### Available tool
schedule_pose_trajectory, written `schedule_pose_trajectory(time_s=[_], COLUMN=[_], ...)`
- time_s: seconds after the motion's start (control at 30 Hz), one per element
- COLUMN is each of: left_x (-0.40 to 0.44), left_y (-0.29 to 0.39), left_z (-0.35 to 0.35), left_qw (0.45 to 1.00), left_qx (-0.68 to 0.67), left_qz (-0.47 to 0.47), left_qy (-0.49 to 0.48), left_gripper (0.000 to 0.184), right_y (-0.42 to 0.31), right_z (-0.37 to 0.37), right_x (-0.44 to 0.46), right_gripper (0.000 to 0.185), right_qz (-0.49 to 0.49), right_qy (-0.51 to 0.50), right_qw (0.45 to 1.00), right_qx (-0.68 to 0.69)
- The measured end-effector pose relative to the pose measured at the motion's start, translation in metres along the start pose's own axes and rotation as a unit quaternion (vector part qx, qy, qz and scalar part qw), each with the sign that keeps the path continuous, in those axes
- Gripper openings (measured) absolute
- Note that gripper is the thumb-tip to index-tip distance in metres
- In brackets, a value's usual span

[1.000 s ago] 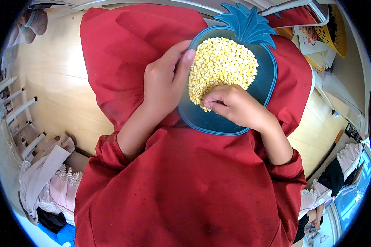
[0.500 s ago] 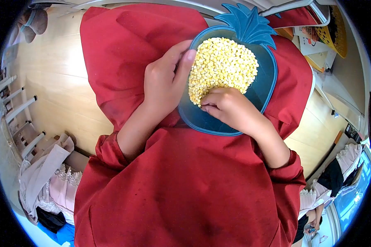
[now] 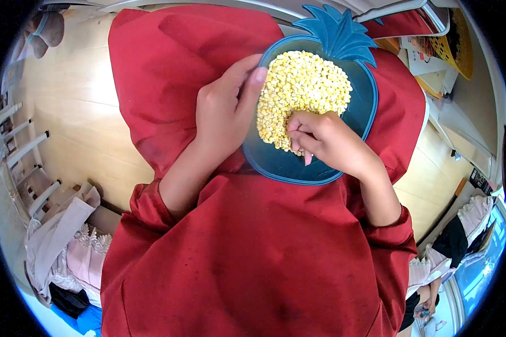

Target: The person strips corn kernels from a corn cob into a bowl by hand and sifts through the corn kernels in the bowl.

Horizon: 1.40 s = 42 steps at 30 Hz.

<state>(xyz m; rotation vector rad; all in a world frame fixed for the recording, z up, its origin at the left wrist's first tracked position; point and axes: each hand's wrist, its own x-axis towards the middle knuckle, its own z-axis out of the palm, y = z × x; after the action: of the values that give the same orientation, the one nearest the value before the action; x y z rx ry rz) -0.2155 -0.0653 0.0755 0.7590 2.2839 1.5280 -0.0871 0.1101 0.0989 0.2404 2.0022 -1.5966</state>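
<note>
A blue pineapple-shaped tray [image 3: 361, 109] with a leafy top rests on red cloth over my lap. Yellow corn kernels [image 3: 305, 81] are heaped in its upper and left part; the bare bottom shows at the right and lower end. My left hand [image 3: 225, 115] grips the tray's left rim, thumb over the edge and the other fingers mostly hidden beneath. At the lower edge of the heap, my right hand [image 3: 331, 141] is closed, its fingers curled down among the kernels. Whatever those fingertips hold is hidden.
Red cloth [image 3: 253, 253] covers my body and lap. A yellow basket [image 3: 460, 45] stands at the upper right beside papers and a shelf. White rails [image 3: 28, 149] are at the left, over a pale wood floor [image 3: 76, 101]. Another person's hand [image 3: 430, 305] shows at the lower right.
My right hand has moved right across the lower kernels, and its fingers are more curled. Kernels now spread along the heap's lower edge. My left hand and the tray have stayed put.
</note>
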Motion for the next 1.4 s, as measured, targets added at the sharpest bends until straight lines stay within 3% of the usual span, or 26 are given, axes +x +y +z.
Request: schedule_pose_trajectory(time_s=[0.17, 0.27, 0.37, 0.47, 0.57, 0.77, 0.87, 0.97, 1.07, 1.4], left_x=[0.0, 0.001, 0.001, 0.001, 0.0, 0.0, 0.0, 0.001, 0.0, 0.0], left_y=[0.001, 0.001, 0.0, 0.003, 0.001, 0.003, 0.001, 0.003, 0.001, -0.002], left_z=[0.0, 0.0, 0.0, -0.001, 0.0, -0.001, -0.001, -0.001, -0.001, 0.001], left_qw=[1.0, 1.0, 1.0, 1.0, 1.0, 1.0, 1.0, 1.0, 1.0, 1.0], left_qx=[0.002, 0.011, 0.009, 0.016, 0.017, 0.017, 0.016, 0.016, 0.014, 0.011], left_qz=[0.011, 0.024, 0.028, 0.014, 0.016, 0.003, 0.01, 0.017, 0.007, 0.012], left_qy=[0.001, 0.005, 0.008, 0.001, 0.003, -0.002, 0.0, 0.005, -0.003, 0.008], left_gripper=[0.025, 0.025, 0.025, 0.025, 0.025, 0.025, 0.025, 0.026, 0.026, 0.026], right_y=[0.005, -0.004, 0.013, 0.008, 0.012, 0.011, 0.01, 0.0, -0.001, 0.005], right_z=[0.003, 0.001, 0.005, 0.002, 0.005, 0.005, 0.006, 0.005, 0.009, 0.017], right_x=[-0.002, -0.006, 0.002, 0.0, 0.004, 0.003, -0.004, -0.008, -0.002, 0.005], right_gripper=[0.008, 0.007, 0.008, 0.009, 0.009, 0.01, 0.01, 0.009, 0.007, 0.016], right_qz=[-0.009, -0.027, -0.122, -0.071, -0.092, -0.076, -0.071, -0.058, -0.152, -0.129], right_qy=[0.023, 0.039, 0.071, 0.026, 0.004, 0.025, 0.063, 0.079, 0.098, 0.06], right_qw=[0.998, 0.999, 0.989, 0.995, 0.993, 0.993, 0.958, 0.95, 0.966, 0.956], right_qx=[0.054, 0.009, -0.051, -0.058, -0.073, -0.087, -0.27, -0.295, -0.182, -0.256])
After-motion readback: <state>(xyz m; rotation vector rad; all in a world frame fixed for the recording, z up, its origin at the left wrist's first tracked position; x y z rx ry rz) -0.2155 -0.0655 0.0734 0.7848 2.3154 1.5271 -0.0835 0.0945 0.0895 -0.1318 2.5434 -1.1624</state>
